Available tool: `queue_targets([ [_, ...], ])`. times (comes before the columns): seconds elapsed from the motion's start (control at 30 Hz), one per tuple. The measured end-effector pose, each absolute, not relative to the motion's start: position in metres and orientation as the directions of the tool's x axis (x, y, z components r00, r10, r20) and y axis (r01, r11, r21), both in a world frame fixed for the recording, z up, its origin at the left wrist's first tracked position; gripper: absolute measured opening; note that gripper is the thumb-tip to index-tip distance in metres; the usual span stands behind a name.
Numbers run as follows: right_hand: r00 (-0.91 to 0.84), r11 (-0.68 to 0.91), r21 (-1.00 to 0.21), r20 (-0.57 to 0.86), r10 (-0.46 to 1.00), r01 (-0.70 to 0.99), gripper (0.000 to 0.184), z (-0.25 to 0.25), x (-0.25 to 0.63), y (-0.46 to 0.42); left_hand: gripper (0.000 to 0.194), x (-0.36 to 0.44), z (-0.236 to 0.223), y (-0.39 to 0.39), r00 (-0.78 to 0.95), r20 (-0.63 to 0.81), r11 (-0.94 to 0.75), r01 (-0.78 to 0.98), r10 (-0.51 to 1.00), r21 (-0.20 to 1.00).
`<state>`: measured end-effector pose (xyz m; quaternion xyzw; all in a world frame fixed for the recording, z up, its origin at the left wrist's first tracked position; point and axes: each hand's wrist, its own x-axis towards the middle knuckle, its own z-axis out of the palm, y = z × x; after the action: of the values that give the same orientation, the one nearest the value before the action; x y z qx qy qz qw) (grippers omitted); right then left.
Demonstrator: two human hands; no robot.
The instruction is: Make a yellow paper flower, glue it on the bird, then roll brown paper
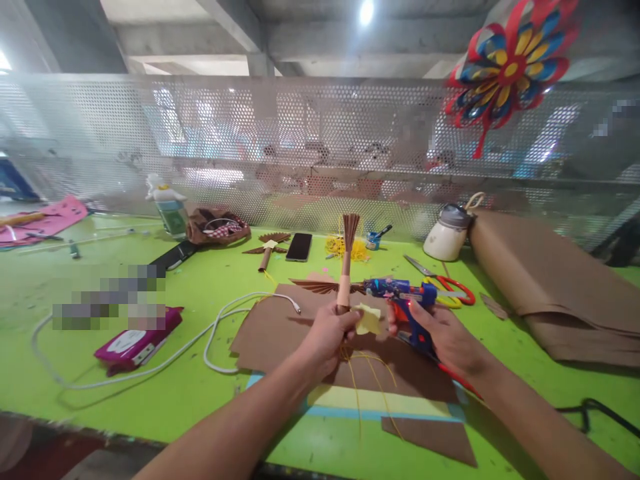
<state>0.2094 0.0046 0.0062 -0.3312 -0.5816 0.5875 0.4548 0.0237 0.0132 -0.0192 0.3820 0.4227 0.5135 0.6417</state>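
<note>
Upright in my left hand [333,333] is a brown rolled-paper tube [344,290] with a pleated paper top [351,233]. A small piece of yellow paper [369,319] sits at the same fingertips, and thin yellow strands [367,373] hang below. My right hand [443,330] is wrapped round a blue hot glue gun [400,290] with a glue stick at its back. Its nozzle points left, close to the tube; I cannot tell whether they touch. Behind the tube spreads a pleated brown paper fan [320,287]. Brown paper sheets [270,327] lie under my hands.
Orange-and-yellow-handled scissors [463,293] lie right of the glue gun. Behind are a phone [299,247], a similar paper piece [267,253], yellow shreds [345,248] and a white jar [447,233]. A white cable [207,347] and purple pack [137,340] are left, folded brown paper [545,287] right.
</note>
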Motion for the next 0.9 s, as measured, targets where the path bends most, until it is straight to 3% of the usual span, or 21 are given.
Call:
queue_targets([
  [0.3, -0.325, 0.171, -0.985, 0.165, 0.931, -0.01, 0.036, 0.005, 0.21, 0.003, 0.025, 0.03, -0.014, 0.006, 0.127, -0.188, 0.219, -0.314, 0.974, 0.924],
  [0.9, -0.356, 0.157, -0.988, 0.144, 0.923, 0.008, 0.033, 0.0, 0.213, -0.003, 0.025, 0.03, -0.008, 0.003, 0.152, -0.187, 0.228, -0.33, 0.971, 0.916],
])
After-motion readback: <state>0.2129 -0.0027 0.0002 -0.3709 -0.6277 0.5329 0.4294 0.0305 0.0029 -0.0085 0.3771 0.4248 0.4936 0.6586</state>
